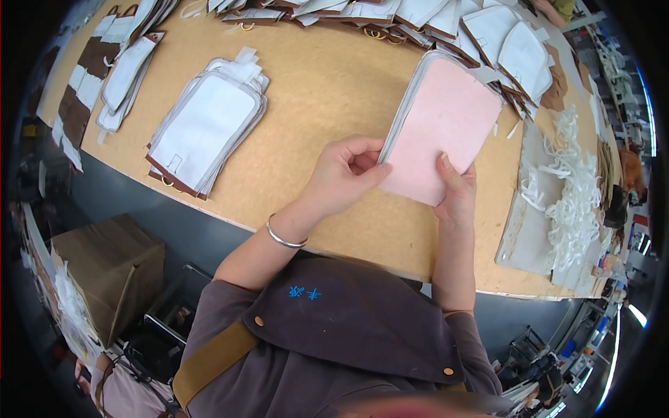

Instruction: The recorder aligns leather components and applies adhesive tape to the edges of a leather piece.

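Note:
Both my hands hold a flat panel piece [446, 118] with a pink face, pale grey edging and a whitish tab at its top corner. My left hand [346, 169] pinches its lower left edge between thumb and fingers. At the lower right corner, my right hand [456, 184] grips it with the thumb on the pink face and the fingers behind. The panel is tilted above the tan tabletop [320, 90]. To the left lies a neat stack of white panels [205, 129] with brown lower edges and a gold-coloured ring at the bottom.
More white-and-brown panels [411, 14] pile along the far side. Further panels [129, 73] lie at far left beside a brown-and-white strip [87, 80]. White ribbon scraps [571, 188] heap on a grey board [519, 230] at right. A brown box [115, 265] stands below the table at left.

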The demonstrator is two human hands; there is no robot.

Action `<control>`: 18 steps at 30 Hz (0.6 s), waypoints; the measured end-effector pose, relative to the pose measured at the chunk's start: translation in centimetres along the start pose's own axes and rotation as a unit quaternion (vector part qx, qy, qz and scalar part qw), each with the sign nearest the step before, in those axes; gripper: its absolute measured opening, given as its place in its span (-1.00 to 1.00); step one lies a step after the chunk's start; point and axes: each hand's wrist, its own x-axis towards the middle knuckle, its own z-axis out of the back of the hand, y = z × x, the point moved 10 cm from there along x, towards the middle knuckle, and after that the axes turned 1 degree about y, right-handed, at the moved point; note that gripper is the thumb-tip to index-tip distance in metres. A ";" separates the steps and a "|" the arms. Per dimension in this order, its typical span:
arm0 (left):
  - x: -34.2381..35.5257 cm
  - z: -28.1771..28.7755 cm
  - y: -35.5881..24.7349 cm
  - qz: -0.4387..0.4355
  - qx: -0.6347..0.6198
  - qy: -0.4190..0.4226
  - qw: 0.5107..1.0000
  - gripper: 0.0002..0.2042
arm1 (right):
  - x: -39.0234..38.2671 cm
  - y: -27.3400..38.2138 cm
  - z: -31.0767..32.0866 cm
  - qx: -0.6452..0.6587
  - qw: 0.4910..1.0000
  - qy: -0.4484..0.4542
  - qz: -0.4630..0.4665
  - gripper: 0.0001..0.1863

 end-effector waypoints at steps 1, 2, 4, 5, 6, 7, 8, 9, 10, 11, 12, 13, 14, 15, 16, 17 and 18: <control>-0.1 0.2 -0.2 -0.008 0.046 -0.011 0.999 -0.81 | 0.1 0.1 0.0 -0.001 1.000 0.006 0.007 -0.57; -0.1 0.2 -0.1 -0.008 0.045 -0.011 0.999 -0.81 | 0.1 0.0 0.0 -0.001 1.000 0.005 0.006 -0.57; -0.3 0.5 0.2 0.011 0.112 -0.038 0.993 -0.78 | 0.1 0.0 0.7 -0.016 1.000 -0.024 0.009 -0.58; -0.3 0.4 0.4 0.012 0.112 -0.038 0.993 -0.78 | 0.1 0.1 0.6 -0.015 1.000 -0.024 0.008 -0.58; -0.4 0.6 0.2 -0.006 0.120 -0.060 0.991 -0.79 | 0.0 0.3 0.4 -0.021 0.999 -0.029 0.016 -0.58; -0.5 0.7 0.1 -0.023 0.127 -0.081 0.988 -0.80 | -0.1 0.5 0.4 -0.027 0.999 -0.033 0.024 -0.58; -0.5 0.6 0.3 -0.023 0.128 -0.080 0.988 -0.80 | -0.1 0.3 0.3 -0.026 0.999 -0.034 0.024 -0.58; -0.7 0.8 0.0 -0.040 0.178 -0.106 0.977 -0.79 | 0.0 0.2 0.5 -0.048 0.997 -0.048 0.032 -0.57; -0.9 0.8 -0.4 -0.057 0.228 -0.129 0.963 -0.78 | 0.0 0.2 0.8 -0.070 0.995 -0.065 0.040 -0.56; -1.0 0.3 -0.4 -0.056 0.229 -0.126 0.964 -0.78 | 0.0 -0.1 0.6 -0.069 0.994 -0.067 0.041 -0.56; -1.3 -0.7 -1.7 -0.098 0.368 -0.136 0.914 -0.78 | -0.1 0.3 0.3 -0.100 0.989 -0.077 0.072 -0.56; -1.8 -1.6 -2.8 -0.139 0.500 -0.144 0.843 -0.77 | -0.2 0.8 0.1 -0.130 0.982 -0.086 0.103 -0.56; -1.9 -1.6 -2.7 -0.141 0.501 -0.142 0.842 -0.77 | -0.2 0.9 0.1 -0.128 0.982 -0.087 0.105 -0.56; -1.9 -1.4 -2.1 -0.129 0.471 -0.133 0.863 -0.72 | -0.2 0.9 0.2 -0.131 0.983 -0.093 0.092 -0.56; -1.8 -1.2 -1.8 -0.117 0.439 -0.122 0.883 -0.67 | -0.2 0.9 0.4 -0.134 0.983 -0.100 0.079 -0.57; -1.9 -1.1 -2.1 -0.119 0.440 -0.119 0.882 -0.67 | -0.2 1.1 0.8 -0.132 0.983 -0.102 0.083 -0.57; -1.8 -0.4 -1.5 -0.076 0.318 -0.099 0.940 -0.65 | -0.1 0.6 1.3 -0.089 0.991 -0.089 0.049 -0.57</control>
